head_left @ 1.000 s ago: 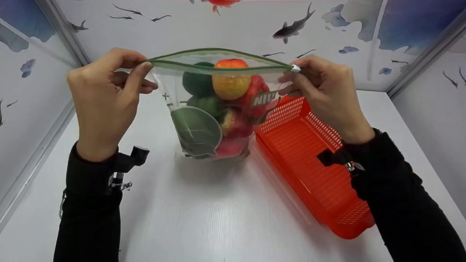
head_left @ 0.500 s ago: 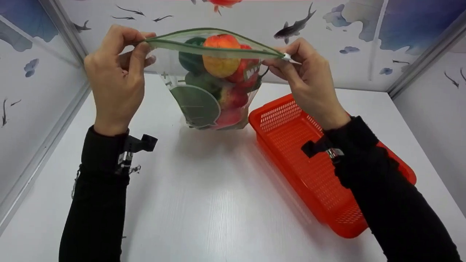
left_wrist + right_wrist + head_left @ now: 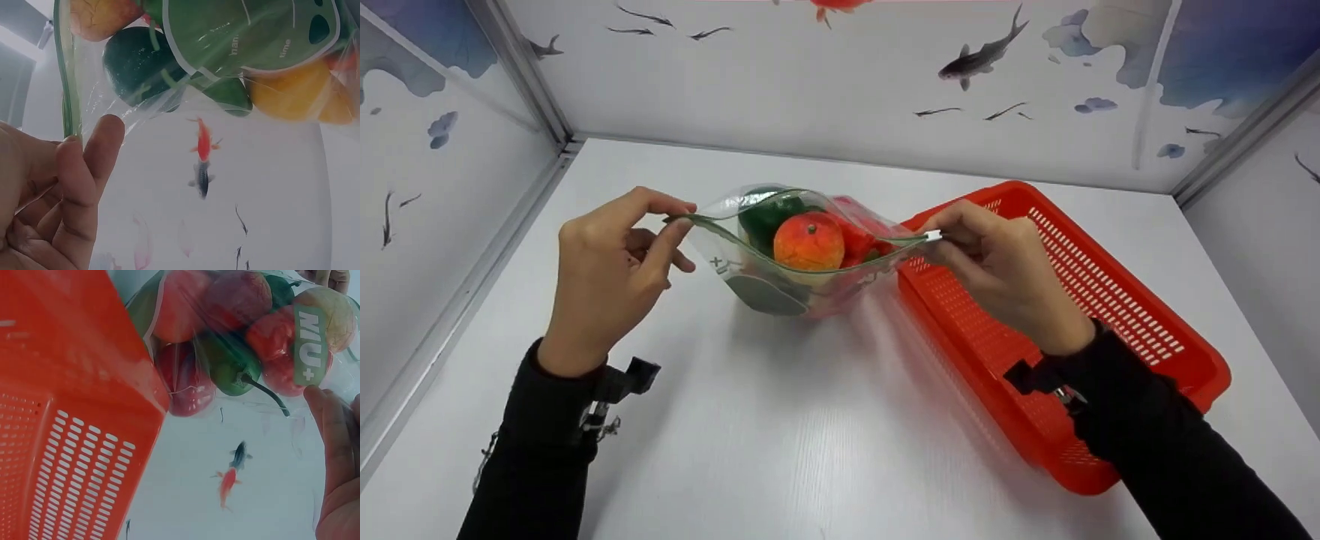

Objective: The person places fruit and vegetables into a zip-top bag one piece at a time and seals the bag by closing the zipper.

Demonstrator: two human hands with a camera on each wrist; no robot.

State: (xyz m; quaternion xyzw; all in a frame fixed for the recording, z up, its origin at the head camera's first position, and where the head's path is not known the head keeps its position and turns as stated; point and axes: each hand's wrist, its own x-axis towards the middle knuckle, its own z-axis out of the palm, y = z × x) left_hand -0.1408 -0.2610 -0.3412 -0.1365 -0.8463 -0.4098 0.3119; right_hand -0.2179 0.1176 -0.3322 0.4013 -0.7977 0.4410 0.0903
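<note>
A clear zip bag [image 3: 769,296] with a green rim and printed green patches is full of fruit and vegetables. My left hand [image 3: 611,281] pinches the left corner of its mouth between thumb and index finger. At the right corner, beside a white slider [image 3: 933,235], my right hand [image 3: 1009,274] pinches the rim. The mouth gapes between both hands. Inside show an orange-red round fruit [image 3: 808,240], a dark green one [image 3: 763,217] and red pieces. Through the plastic in the right wrist view, a green pepper [image 3: 230,365] with a curved stem is visible.
A red perforated basket [image 3: 1147,307] stands on the white table [image 3: 780,465] right of the bag, partly under my right forearm. White panels [image 3: 840,90] printed with fish surround the table at the back and sides.
The bag went up and away, then came down, its mouth now tipped toward me so the contents show from above. Both hands kept their pinch; the basket has not visibly moved.
</note>
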